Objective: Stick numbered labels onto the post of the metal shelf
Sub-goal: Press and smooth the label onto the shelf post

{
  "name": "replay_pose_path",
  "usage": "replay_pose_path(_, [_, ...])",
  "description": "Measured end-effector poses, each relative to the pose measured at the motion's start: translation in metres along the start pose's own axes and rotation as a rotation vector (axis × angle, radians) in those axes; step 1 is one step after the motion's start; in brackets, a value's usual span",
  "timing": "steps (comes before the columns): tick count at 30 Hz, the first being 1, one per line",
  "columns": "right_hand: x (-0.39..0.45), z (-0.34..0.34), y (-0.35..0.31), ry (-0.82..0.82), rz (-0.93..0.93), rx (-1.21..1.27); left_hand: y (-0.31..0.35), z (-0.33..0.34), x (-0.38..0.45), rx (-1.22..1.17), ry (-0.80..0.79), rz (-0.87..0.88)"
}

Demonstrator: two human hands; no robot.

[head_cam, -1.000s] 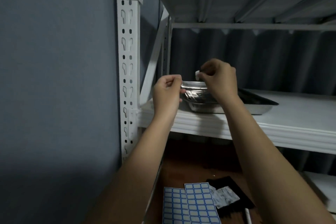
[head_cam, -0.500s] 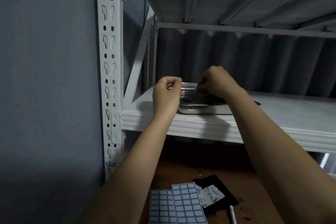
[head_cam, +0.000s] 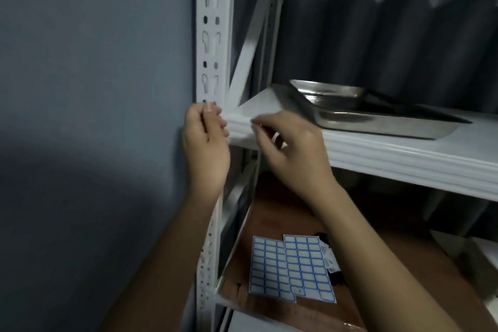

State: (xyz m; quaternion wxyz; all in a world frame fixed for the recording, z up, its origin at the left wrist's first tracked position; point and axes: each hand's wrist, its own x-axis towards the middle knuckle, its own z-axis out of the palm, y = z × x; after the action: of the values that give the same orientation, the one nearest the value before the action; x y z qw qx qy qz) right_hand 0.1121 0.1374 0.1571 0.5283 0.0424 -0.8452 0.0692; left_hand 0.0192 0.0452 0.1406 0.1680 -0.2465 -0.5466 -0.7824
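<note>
The white perforated shelf post [head_cam: 213, 35] runs down the left of the shelf. My left hand [head_cam: 207, 143] is in front of the post at the level of the white shelf board [head_cam: 404, 153], its fingers curled with the tips against the post; nothing shows in it. Just to its right, my right hand [head_cam: 291, 148] pinches what looks like a small white label [head_cam: 256, 122] between thumb and forefinger, in front of the board's left end. The label is blurred. Two blue-bordered label sheets [head_cam: 293, 268] lie overlapping on the brown lower shelf [head_cam: 272, 213].
A steel tray [head_cam: 363, 116] sits on the white shelf board behind my right hand. A dark packet [head_cam: 335, 276] lies under the label sheets' right edge. A grey wall [head_cam: 94, 89] is left of the post. A diagonal brace [head_cam: 250, 43] crosses behind the post.
Both hands have left the steel tray and moved left and down to the post and the front corner of the shelf board. The view has swung down and to the left.
</note>
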Motion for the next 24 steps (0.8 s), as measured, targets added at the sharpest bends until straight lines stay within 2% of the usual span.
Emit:
replay_pose_path(3, [-0.028,0.034,-0.005,-0.186,0.025,0.070,-0.035,-0.036,-0.008,0.141,0.030,0.005])
replay_pose_path(6, [-0.054,0.065,-0.008,-0.325,0.231,0.107,-0.059,-0.059,-0.019,0.284,-0.064,-0.054])
replay_pose_path(8, [-0.072,0.086,-0.005,-0.361,0.388,0.165,-0.076,-0.067,-0.031,0.391,-0.162,-0.113])
replay_pose_path(11, [-0.095,0.114,0.003,-0.315,0.625,0.252,-0.105,-0.073,-0.053,0.560,-0.295,-0.212])
replay_pose_path(14, [-0.109,0.135,0.008,-0.320,0.769,0.405,-0.127,-0.075,-0.067,0.543,-0.326,-0.293])
replay_pose_path(17, [-0.117,0.152,0.010,-0.258,0.748,0.541,-0.139,-0.071,-0.072,0.471,-0.297,-0.338])
replay_pose_path(21, [-0.117,0.162,0.006,-0.133,0.749,0.634,-0.142,-0.066,-0.070,0.406,-0.235,-0.363])
replay_pose_path(24, [-0.115,0.165,0.004,-0.099,0.757,0.672,-0.138,-0.062,-0.063,0.291,-0.180,-0.429])
